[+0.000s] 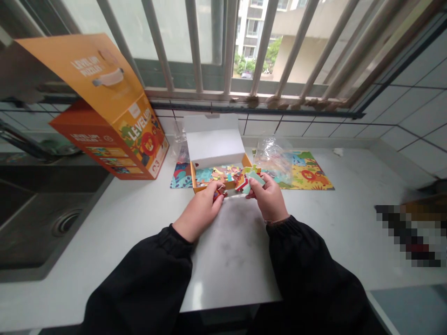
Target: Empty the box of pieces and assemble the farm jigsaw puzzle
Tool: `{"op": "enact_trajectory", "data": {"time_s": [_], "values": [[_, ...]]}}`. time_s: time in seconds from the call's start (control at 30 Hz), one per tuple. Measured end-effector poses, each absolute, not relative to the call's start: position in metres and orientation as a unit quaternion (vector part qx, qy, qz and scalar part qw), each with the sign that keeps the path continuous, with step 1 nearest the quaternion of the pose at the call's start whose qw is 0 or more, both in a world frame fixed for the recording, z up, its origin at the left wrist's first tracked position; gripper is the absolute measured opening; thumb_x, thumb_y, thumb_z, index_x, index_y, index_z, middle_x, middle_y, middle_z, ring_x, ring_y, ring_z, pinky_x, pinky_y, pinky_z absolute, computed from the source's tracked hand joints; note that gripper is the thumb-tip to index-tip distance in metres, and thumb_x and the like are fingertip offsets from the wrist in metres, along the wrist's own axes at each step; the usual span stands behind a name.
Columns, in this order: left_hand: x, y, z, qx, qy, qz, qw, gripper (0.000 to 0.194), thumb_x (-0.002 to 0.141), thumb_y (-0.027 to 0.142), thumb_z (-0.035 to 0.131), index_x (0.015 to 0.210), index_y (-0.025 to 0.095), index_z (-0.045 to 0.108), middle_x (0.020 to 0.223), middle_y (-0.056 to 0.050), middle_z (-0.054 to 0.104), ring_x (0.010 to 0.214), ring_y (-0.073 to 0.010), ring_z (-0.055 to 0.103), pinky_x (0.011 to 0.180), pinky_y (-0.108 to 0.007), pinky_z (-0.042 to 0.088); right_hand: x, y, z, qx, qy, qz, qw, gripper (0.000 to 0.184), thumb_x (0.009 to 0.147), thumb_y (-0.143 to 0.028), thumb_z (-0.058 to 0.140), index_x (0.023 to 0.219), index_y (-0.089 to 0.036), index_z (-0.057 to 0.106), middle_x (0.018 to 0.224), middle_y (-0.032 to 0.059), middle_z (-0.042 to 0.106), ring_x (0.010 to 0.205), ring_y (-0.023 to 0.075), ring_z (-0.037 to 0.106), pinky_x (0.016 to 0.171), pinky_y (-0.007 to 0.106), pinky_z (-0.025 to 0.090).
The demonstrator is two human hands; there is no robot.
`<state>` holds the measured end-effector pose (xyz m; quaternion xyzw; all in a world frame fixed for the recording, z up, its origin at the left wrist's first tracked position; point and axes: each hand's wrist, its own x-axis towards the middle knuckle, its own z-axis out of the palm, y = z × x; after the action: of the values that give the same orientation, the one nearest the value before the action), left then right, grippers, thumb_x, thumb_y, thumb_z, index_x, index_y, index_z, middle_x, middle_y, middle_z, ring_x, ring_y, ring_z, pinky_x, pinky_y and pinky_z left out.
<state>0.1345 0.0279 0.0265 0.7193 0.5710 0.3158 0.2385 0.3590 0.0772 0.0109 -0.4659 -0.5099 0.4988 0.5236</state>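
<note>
My left hand (200,208) is closed on a small red puzzle piece (219,194) just in front of a small open orange box (195,182) filled with several colourful puzzle pieces (223,175). My right hand (268,196) pinches a pale green and red puzzle piece (250,180) beside the box's right end. The box's white lid (214,146) stands tilted up behind the pieces. Both arms wear black sleeves.
A large orange puzzle carton (118,125) with its flap open stands at the left. A finished lion puzzle sheet (309,173) lies at the right with a clear plastic bag (274,156) on it. A steel sink (42,214) sits far left; barred window behind.
</note>
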Motion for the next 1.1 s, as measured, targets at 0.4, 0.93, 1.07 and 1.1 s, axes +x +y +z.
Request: {"op": "enact_trajectory", "data": {"time_s": [0.4,0.93,1.07,1.1], "values": [[0.112,0.027,0.039,0.695,0.457,0.178,0.526,0.037,0.094,0.055,0.074,0.111,0.023,0.072,0.090,-0.004,0.080,0.072,-0.0199,0.072,0.065,-0.029,0.051,0.385,0.080,0.020,-0.435,-0.617,0.590,0.285,0.047,0.087,-0.058,0.081,0.112,-0.021,0.067,0.077,-0.0017,0.069,0.057,0.0126,0.061,0.053,0.026,0.056],[0.126,0.035,0.024,0.653,0.512,0.298,0.471,0.044,0.095,0.061,0.073,0.109,0.018,0.072,0.084,-0.002,0.074,0.073,-0.0170,0.066,0.069,-0.030,0.051,0.373,0.072,0.005,-0.368,-0.665,0.613,0.216,0.051,0.091,-0.062,0.081,0.122,-0.024,0.066,0.100,0.0031,0.074,0.076,0.0177,0.075,0.068,0.032,0.068],[0.119,0.038,0.023,0.639,0.506,0.293,0.499,0.045,0.088,0.058,0.083,0.106,0.018,0.072,0.081,0.000,0.071,0.070,-0.0147,0.062,0.065,-0.027,0.047,0.378,0.075,0.008,-0.407,-0.661,0.599,0.195,0.054,0.090,-0.057,0.084,0.127,-0.024,0.063,0.091,0.0019,0.075,0.065,0.0164,0.071,0.059,0.031,0.065],[0.117,0.038,0.023,0.636,0.504,0.289,0.508,0.045,0.087,0.057,0.084,0.107,0.018,0.072,0.080,0.000,0.070,0.069,-0.0142,0.061,0.063,-0.026,0.046,0.379,0.076,0.010,-0.414,-0.662,0.594,0.194,0.053,0.090,-0.057,0.084,0.126,-0.023,0.064,0.090,0.0016,0.075,0.065,0.0163,0.071,0.058,0.030,0.065]]}}
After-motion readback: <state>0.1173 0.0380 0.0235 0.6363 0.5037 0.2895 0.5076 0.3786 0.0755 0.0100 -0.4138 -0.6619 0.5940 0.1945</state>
